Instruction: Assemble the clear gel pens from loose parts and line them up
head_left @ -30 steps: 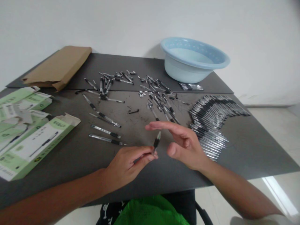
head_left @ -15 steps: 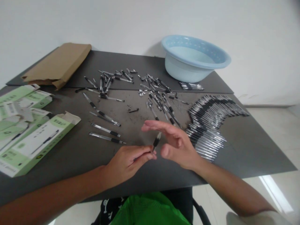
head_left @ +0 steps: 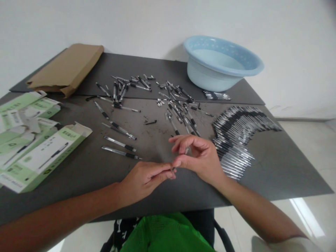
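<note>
My left hand (head_left: 147, 180) pinches a pen (head_left: 173, 169) between thumb and fingers; little of the pen shows. Against it is my right hand (head_left: 201, 159), its thumb touching the pen by my left fingertips and its other fingers curled over, so the pen's tip end is mostly hidden. Left of my hands lie separate clear pens with black grips, among them one pen (head_left: 120, 152) with a bare tip. Beyond my right hand is a heap of loose pens and pen parts (head_left: 181, 113). Small silver tips (head_left: 160, 102) lie beside that heap.
To the right, a long curved row of pens (head_left: 236, 154) lies side by side. A light blue basin (head_left: 212, 75) stands at the back right. Green and white pen boxes (head_left: 49, 154) are piled at left, with a brown paper package (head_left: 65, 70) behind. More pens (head_left: 120, 91) lie back left.
My right hand has closed in on the pen, its thumb now meeting my left fingertips. The black grip, visible before, is now covered. My left hand keeps its pinch.
</note>
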Demonstrator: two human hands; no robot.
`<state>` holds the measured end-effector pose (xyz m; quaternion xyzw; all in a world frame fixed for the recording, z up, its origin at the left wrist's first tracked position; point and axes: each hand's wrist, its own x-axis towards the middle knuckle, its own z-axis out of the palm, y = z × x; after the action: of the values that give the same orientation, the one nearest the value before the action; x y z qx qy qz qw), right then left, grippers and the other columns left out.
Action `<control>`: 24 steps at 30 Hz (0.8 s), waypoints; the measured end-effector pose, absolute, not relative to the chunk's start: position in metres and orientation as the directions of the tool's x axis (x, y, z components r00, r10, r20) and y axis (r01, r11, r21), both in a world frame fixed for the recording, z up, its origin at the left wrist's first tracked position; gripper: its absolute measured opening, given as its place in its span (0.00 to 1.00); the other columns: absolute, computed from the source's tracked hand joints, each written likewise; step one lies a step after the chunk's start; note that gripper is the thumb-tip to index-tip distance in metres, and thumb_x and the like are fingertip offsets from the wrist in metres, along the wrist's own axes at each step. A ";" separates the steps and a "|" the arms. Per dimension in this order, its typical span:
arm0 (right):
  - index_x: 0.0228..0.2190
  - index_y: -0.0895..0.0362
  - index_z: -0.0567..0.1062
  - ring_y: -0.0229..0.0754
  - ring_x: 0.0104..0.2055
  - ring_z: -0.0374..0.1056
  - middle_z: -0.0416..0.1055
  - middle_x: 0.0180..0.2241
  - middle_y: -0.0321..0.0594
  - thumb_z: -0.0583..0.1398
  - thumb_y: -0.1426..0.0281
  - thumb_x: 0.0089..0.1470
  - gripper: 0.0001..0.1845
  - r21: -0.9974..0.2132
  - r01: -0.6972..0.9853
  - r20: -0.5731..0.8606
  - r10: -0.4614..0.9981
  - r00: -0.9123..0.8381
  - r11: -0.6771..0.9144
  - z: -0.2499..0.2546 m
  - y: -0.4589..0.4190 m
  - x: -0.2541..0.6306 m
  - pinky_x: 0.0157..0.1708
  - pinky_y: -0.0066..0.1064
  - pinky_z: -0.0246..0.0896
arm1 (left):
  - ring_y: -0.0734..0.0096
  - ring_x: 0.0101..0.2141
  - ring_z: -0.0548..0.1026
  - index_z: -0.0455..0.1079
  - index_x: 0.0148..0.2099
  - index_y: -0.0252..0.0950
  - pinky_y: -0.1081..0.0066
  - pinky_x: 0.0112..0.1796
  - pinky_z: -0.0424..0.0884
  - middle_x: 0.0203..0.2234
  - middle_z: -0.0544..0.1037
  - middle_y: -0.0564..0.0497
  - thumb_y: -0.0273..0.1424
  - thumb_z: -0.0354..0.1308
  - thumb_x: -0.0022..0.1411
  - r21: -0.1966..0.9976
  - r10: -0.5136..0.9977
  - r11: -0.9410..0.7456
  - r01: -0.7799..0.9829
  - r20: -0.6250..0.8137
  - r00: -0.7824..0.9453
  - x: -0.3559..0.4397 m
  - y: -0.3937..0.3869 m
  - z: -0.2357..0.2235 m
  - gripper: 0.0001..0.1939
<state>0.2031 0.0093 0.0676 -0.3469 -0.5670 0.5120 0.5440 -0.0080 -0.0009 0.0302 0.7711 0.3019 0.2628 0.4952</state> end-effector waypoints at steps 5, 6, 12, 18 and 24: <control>0.54 0.44 0.82 0.47 0.61 0.74 0.80 0.57 0.40 0.63 0.60 0.67 0.17 -0.975 -0.120 0.218 0.907 -0.360 0.187 0.071 0.010 0.208 0.62 0.47 0.70 | 0.74 0.28 0.83 0.79 0.45 0.37 0.78 0.32 0.78 0.35 0.87 0.52 0.31 0.53 0.77 0.934 0.742 -0.291 0.208 0.083 0.666 -0.009 0.000 0.032 0.12; 0.54 0.44 0.82 0.47 0.63 0.73 0.80 0.57 0.39 0.63 0.63 0.67 0.16 -0.975 -0.112 0.221 0.897 -0.383 0.192 0.071 0.010 0.209 0.64 0.48 0.68 | 0.74 0.28 0.83 0.78 0.45 0.37 0.78 0.32 0.78 0.35 0.87 0.52 0.31 0.53 0.77 0.935 0.738 -0.292 0.203 0.085 0.669 -0.009 0.000 0.032 0.12; 0.48 0.44 0.85 0.45 0.59 0.76 0.84 0.48 0.36 0.67 0.69 0.64 0.13 -0.975 -0.067 0.220 0.918 -0.329 0.210 0.071 0.012 0.213 0.62 0.44 0.71 | 0.75 0.30 0.83 0.78 0.49 0.37 0.79 0.34 0.77 0.36 0.87 0.52 0.32 0.54 0.78 0.936 0.716 -0.302 0.182 0.097 0.691 -0.012 -0.001 0.026 0.11; 0.46 0.43 0.86 0.44 0.56 0.77 0.86 0.45 0.34 0.68 0.72 0.62 0.14 -0.968 -0.032 0.247 0.920 -0.305 0.250 0.074 0.009 0.212 0.61 0.40 0.71 | 0.76 0.29 0.82 0.79 0.48 0.35 0.80 0.33 0.76 0.36 0.87 0.51 0.31 0.54 0.78 0.932 0.706 -0.322 0.166 0.119 0.698 -0.011 0.000 0.021 0.12; 0.46 0.41 0.86 0.41 0.55 0.78 0.85 0.45 0.31 0.68 0.74 0.62 0.16 -0.965 -0.045 0.261 0.917 -0.300 0.260 0.070 0.009 0.214 0.62 0.38 0.69 | 0.77 0.29 0.82 0.80 0.47 0.33 0.82 0.34 0.75 0.36 0.87 0.51 0.30 0.55 0.77 0.929 0.700 -0.338 0.153 0.140 0.700 -0.011 0.001 0.022 0.12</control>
<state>0.2137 0.0086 0.0704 -0.3453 -0.6319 0.5007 0.4804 -0.0109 0.0007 0.0221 0.7718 0.2763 0.2711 0.5045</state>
